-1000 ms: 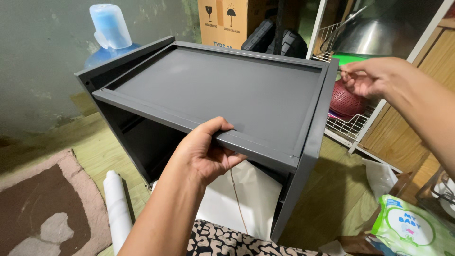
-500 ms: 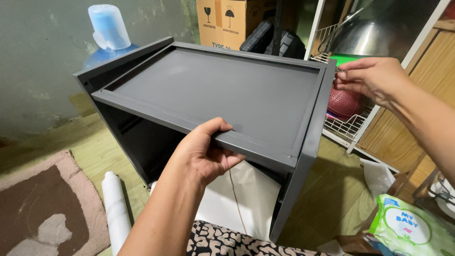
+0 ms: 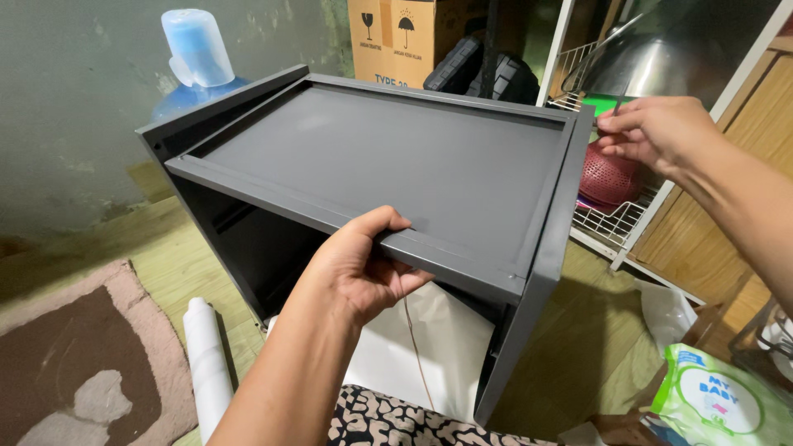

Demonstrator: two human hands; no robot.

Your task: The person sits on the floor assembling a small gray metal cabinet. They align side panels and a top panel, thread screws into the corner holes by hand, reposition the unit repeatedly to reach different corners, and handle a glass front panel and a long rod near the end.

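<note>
A dark grey metal cabinet (image 3: 396,165) stands on the floor in front of me, its flat panel facing up and its open side towards me. My left hand (image 3: 355,268) grips the near front rail of the cabinet, thumb on top and fingers under the edge. My right hand (image 3: 657,132) hovers at the cabinet's far right corner and pinches a thin metal tool (image 3: 617,106) that points down towards the corner. What the tool's tip touches is hidden.
A blue water bottle (image 3: 194,49) and a cardboard box (image 3: 396,37) stand behind the cabinet. A white wire rack (image 3: 615,219) with a red colander (image 3: 611,177) is at the right. A rug (image 3: 74,363), a white roll (image 3: 206,355) and a wipes pack (image 3: 714,400) lie on the floor.
My right hand has shifted slightly to the right at the far corner. My left hand keeps its grip on the front rail, and the cabinet has not moved.
</note>
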